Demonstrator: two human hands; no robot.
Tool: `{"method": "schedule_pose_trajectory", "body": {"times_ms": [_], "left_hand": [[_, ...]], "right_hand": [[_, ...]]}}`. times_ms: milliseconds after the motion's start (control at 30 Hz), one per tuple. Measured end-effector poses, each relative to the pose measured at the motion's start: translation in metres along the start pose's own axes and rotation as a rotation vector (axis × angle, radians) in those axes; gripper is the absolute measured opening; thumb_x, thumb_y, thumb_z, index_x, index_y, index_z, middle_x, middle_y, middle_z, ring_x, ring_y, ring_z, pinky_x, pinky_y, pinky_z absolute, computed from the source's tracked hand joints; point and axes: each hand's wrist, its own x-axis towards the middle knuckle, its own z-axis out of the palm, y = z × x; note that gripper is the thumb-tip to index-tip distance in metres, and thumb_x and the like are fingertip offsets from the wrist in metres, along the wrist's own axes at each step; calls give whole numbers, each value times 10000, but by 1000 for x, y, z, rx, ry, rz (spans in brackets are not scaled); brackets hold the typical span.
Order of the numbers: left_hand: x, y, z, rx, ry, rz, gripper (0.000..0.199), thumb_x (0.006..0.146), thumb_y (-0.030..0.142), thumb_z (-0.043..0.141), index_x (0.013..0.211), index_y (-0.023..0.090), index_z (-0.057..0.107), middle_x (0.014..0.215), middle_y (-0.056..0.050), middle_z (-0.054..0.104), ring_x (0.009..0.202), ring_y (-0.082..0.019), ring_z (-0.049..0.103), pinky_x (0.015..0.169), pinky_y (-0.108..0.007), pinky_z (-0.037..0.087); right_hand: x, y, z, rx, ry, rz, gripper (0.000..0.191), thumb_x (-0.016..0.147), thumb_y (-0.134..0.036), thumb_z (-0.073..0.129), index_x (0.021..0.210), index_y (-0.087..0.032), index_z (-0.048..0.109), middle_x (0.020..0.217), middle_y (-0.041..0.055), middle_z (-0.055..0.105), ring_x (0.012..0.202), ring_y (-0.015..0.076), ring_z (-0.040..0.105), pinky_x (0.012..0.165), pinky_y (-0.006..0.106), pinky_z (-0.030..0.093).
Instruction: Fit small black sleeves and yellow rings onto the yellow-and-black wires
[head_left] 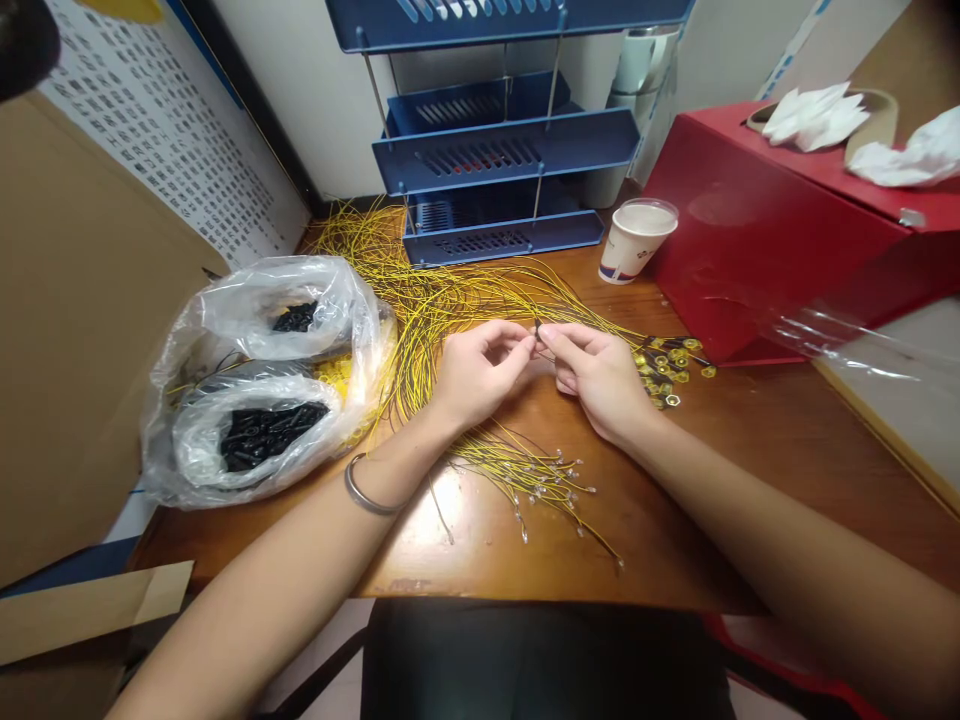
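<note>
Over the middle of the wooden table, my left hand (484, 368) and my right hand (596, 375) meet fingertip to fingertip. Both pinch a small black piece (537, 330) between them. Long yellow and black wires (420, 310) spread behind and beneath my left hand. Wire ends with small clear tips (551, 485) lie in front of the hands. Right of my right hand sits a cluster of yellow hexagonal pieces with black parts (671, 365). At the left, an open plastic bag (161, 425) holds small black pieces (270, 435) and yellow pieces (337, 375).
A blue tiered rack (502, 150) stands at the back. Beside it are a paper cup (637, 240) and a red box (757, 230) with white tissues (816, 118) on top. Cardboard (82, 300) rises at the left. The wooden table (720, 520) ends near my lap.
</note>
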Motion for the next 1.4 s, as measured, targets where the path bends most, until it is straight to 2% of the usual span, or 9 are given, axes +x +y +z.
{"method": "schedule_pose_trajectory", "body": {"times_ms": [133, 333, 467, 600, 767, 1033, 1200, 1400], "left_hand": [[0, 0, 0, -18, 5, 10, 145, 860, 270, 659, 882, 131, 693, 852, -76, 763, 738, -143, 713, 696, -237, 548], [0, 1, 0, -25, 13, -14, 150, 867, 276, 655, 902, 136, 694, 837, -69, 764, 731, -140, 713, 672, -227, 541], [-1, 1, -1, 15, 25, 29, 142, 877, 260, 643, 909, 133, 697, 831, -65, 765, 731, -136, 715, 672, -221, 542], [-1, 1, -1, 47, 11, 90, 125, 875, 235, 642, 908, 128, 697, 843, -60, 764, 729, -129, 713, 679, -215, 551], [0, -1, -1, 75, 16, 122, 107, 881, 221, 636, 907, 135, 695, 828, -48, 764, 728, -129, 717, 680, -212, 552], [0, 0, -2, 122, 27, 106, 99, 884, 215, 634, 893, 144, 703, 826, -37, 760, 734, -121, 708, 656, -202, 529], [0, -1, -4, 167, 3, 135, 112, 891, 236, 631, 920, 152, 699, 853, -34, 760, 728, -118, 693, 658, -210, 525], [0, -1, -5, 251, -19, 168, 134, 910, 241, 594, 930, 156, 695, 875, -39, 754, 736, -118, 680, 644, -205, 510]], "right_hand": [[3, 2, -5, -128, -13, -114, 284, 742, -422, 771, 861, -167, 737, 617, -9, 586, 434, 49, 338, 391, 215, 215], [4, 1, -7, -263, -1, -254, 228, 793, -376, 733, 928, -192, 751, 872, 50, 711, 659, 133, 594, 491, 233, 413], [2, -2, -10, -382, -3, -350, 231, 828, -334, 711, 1020, -214, 751, 1006, 64, 731, 673, 144, 632, 562, 281, 487], [4, -3, -13, -440, -33, -429, 183, 845, -304, 689, 986, -206, 751, 998, 57, 731, 714, 161, 661, 632, 317, 538], [5, -3, -15, -482, -55, -461, 161, 828, -258, 691, 965, -184, 733, 956, 59, 730, 724, 174, 682, 654, 326, 554], [2, -6, -13, -557, -10, -493, 131, 803, -247, 712, 908, -170, 727, 802, 39, 714, 593, 127, 603, 504, 257, 455], [1, -8, -14, -556, 21, -508, 126, 796, -242, 725, 892, -161, 741, 865, 57, 745, 705, 156, 667, 576, 269, 509], [5, -6, -16, -569, 40, -539, 132, 786, -251, 745, 886, -171, 776, 857, 53, 763, 711, 160, 685, 601, 274, 526]]}}
